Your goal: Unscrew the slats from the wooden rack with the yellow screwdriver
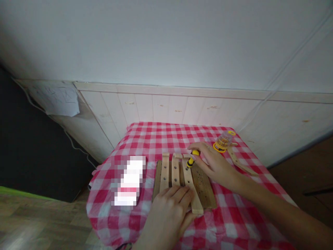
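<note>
My right hand is closed around a short yellow-and-black screwdriver, its tip down at a screw in the rightmost pale wooden strip. That strip lies at a slant on a brown wooden board marked with many small holes. Bent over the near part of the strips is my left hand, its fingers gripping the slanted strip and its thumb towards the near edge. Two more strips, the left one and the middle one, lie side by side on the board with screws in them. My left hand hides their near ends.
A red-and-white checked cloth covers the table. At the back right stands a clear container with yellow parts, beside a loose wooden strip. A blurred-out bright object lies left of the board. Behind is a panelled wall.
</note>
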`<state>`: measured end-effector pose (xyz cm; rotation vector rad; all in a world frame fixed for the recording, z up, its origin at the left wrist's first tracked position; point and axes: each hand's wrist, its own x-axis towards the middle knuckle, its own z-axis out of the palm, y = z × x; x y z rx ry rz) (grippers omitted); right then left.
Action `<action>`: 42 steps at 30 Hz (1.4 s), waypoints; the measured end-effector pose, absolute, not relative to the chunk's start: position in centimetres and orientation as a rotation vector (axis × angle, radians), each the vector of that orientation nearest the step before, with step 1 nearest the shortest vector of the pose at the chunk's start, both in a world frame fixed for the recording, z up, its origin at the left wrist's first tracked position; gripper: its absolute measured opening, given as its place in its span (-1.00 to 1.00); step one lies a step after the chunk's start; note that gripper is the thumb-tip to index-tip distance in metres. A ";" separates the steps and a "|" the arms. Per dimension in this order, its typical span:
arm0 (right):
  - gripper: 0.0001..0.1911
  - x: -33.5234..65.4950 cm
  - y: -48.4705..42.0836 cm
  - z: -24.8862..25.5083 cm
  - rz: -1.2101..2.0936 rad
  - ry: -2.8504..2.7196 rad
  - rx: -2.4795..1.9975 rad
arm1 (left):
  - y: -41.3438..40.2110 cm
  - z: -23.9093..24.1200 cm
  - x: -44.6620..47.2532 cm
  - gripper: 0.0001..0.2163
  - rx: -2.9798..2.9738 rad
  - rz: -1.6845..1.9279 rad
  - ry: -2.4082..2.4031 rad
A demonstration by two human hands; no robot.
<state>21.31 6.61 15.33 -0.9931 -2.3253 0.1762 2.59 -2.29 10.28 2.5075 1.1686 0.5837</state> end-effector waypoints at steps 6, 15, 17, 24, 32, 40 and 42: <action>-0.83 22.3 6.3 15.7 0.318 -2.307 -0.990 | -2.5 10.3 2.5 -0.58 2.501 0.580 1.172; -0.87 21.1 5.8 14.4 0.525 -2.171 -1.004 | -2.2 10.8 2.6 -0.62 2.493 0.524 1.183; -0.83 20.7 6.0 14.3 0.498 -2.199 -1.048 | -2.1 11.0 2.7 -0.61 2.507 0.484 1.192; -0.72 20.3 6.8 15.0 0.377 -2.315 -1.072 | -1.7 11.8 2.9 -0.65 2.570 0.339 1.200; -0.63 21.0 7.0 15.7 0.049 -2.397 -1.155 | -2.4 11.3 3.3 -0.58 2.617 0.388 1.216; -0.62 21.5 6.9 16.2 0.132 -2.452 -1.064 | -2.3 11.2 3.2 -0.67 2.619 0.453 1.205; -0.62 21.5 6.8 16.5 0.145 -2.456 -1.055 | -2.2 11.4 3.2 -0.67 2.609 0.433 1.192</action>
